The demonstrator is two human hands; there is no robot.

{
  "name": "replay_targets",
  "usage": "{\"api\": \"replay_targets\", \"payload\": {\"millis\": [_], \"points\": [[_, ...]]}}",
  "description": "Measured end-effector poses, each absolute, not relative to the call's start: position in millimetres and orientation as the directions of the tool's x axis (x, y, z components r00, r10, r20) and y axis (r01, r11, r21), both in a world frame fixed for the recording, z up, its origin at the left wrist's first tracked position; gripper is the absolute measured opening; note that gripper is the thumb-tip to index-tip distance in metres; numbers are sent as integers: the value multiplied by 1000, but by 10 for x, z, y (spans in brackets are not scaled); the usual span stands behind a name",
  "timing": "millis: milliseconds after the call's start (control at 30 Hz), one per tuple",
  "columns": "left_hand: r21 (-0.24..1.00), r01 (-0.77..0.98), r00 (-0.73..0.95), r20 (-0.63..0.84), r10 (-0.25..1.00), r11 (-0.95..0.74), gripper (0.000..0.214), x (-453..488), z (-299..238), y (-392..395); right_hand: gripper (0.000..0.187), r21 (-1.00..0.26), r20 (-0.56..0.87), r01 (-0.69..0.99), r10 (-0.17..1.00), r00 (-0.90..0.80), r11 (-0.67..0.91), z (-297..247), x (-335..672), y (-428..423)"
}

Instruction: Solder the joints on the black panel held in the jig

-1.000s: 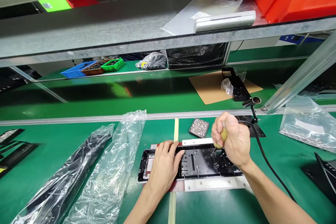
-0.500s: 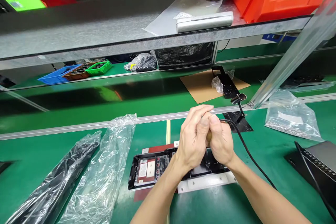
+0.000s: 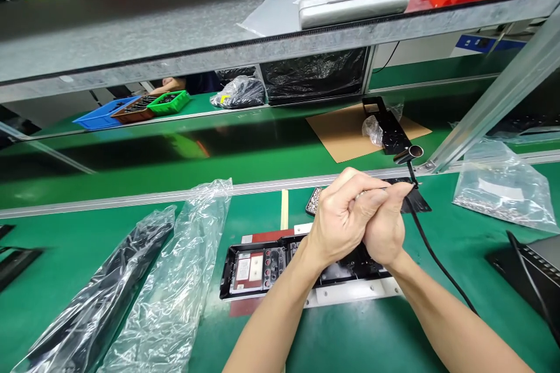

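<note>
Over black plastic panel [image 3: 258,265]: L hand [image 3: 339,221] clenched round fisted R hand [image 3: 385,230]; contents hidden.

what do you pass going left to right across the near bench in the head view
bagged black part, clear plastic bag, black tray, left hand, right hand, black cable, bag of small parts
</note>
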State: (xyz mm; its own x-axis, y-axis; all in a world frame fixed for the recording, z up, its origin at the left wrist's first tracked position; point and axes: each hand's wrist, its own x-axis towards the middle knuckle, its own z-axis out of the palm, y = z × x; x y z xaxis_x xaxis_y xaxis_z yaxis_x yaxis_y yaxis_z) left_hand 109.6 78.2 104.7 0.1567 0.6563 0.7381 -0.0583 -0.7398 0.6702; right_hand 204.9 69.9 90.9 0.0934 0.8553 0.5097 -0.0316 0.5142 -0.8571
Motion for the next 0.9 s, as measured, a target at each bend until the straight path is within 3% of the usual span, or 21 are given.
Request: {"api": "replay_targets", "payload": {"millis": [233,667,900], "points": [[638,-7,147,762,630,-770,26,1118,1068,806,69,-886,444,-142,896,20,442,910,2098,738],[637,-23,133,766,629,-771,27,1165,1052,804,67,-809,588,-79,806,-69,583,891,2136,747],[645,-54,127,762,636,-762,26,1181,1022,799,63,-824,560,-70,827,42,562,956,2074,705]]}}
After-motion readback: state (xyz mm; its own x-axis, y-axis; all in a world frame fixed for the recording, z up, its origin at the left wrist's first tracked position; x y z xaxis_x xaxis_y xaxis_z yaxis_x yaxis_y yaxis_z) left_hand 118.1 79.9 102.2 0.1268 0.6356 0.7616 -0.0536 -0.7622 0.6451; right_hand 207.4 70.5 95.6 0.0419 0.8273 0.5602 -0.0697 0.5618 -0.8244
